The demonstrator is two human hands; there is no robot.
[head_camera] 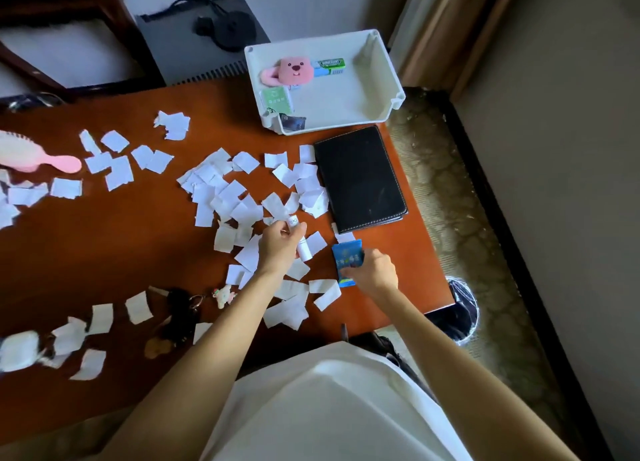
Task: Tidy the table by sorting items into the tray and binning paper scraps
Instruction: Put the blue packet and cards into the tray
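My left hand (280, 245) grips a small white tube (300, 239) just above the brown table (121, 238), among several white paper scraps (221, 190). To its right, my right hand (374, 270) holds a blue packet (347, 261) near the table's right edge. The white tray (381, 89) stands at the far right corner and contains a pink plush clip (288, 69), a green gum pack (329, 66), a green card (276, 100) and a dark card (293, 123).
A black notebook (360, 180) lies in front of the tray. A pink hairbrush (38, 157) lies at the left edge. Keys with a small charm (207, 299) and a white pouch (19, 355) lie near the front. A lined bin (460, 311) stands on the floor at right.
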